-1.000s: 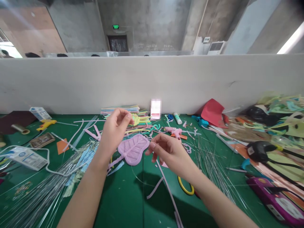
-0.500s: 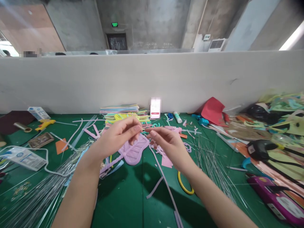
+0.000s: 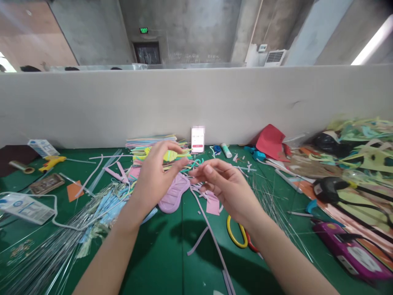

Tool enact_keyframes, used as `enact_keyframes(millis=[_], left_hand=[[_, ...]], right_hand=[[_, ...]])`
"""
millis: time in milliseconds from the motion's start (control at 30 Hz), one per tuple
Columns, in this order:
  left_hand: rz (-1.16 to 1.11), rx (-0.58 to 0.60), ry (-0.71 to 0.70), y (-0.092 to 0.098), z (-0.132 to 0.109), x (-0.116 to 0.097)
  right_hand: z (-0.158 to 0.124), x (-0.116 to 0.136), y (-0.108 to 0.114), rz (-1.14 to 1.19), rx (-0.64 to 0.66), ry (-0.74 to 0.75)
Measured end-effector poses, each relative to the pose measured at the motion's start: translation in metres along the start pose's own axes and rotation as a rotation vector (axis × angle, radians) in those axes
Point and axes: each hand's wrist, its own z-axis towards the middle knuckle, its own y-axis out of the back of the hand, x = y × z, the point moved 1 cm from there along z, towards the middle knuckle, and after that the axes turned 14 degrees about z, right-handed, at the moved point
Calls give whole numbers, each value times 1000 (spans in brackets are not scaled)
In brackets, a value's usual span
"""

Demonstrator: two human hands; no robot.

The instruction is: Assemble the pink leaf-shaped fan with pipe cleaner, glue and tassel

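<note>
My left hand (image 3: 155, 174) is raised over the green table, its thumb and fingers apart with nothing between them. Facing it, my right hand (image 3: 225, 182) has its fingers curled and the thumb pressed against them; anything small in that pinch is too hidden to make out. Partly behind my left hand lies a lilac wing-shaped piece (image 3: 173, 197) with ridged strips. A long thin lilac strip (image 3: 214, 233) runs down the table between my forearms. Below my right wrist are scissors (image 3: 229, 228) with yellow and red handles, and a pink paper square (image 3: 213, 206) lies beside the hand.
A lit phone (image 3: 198, 140) leans on the white partition (image 3: 196, 98), beside piled colored strips (image 3: 150, 142). Wire bundles (image 3: 55, 246), a yellow glue gun (image 3: 52, 163) and a carton (image 3: 27, 206) are at left. A purple device (image 3: 350, 250) and red sheet (image 3: 270, 142) are at right.
My hands were close together at the fingertips; now they are apart. The left thumb and fingers have spread open. The view has shifted slightly, showing more of the scissors.
</note>
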Motion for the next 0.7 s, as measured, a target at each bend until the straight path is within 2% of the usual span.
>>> enact_keyframes(millis=[33, 67, 200, 267, 433, 500, 700], left_hand=[[-20, -64, 52, -3, -1, -2], [-63, -45, 84, -6, -1, -4], [-440, 336, 141, -18, -3, -9], [-631, 398, 217, -22, -4, -7], [-907, 453, 366, -31, -3, -3], [-926, 469, 370, -32, -2, -4], [-879, 419, 370, -30, -1, -5]], right_hand=[[0, 3, 1, -21, -34, 64], [0, 5, 1, -34, -60, 109], [-1, -4, 1, -9, -42, 115], [-1, -13, 1, 9, -18, 101], [0, -24, 2, 2, -3, 103], [-1, -23, 2, 5, 10, 93], [-1, -23, 2, -9, 20, 98]])
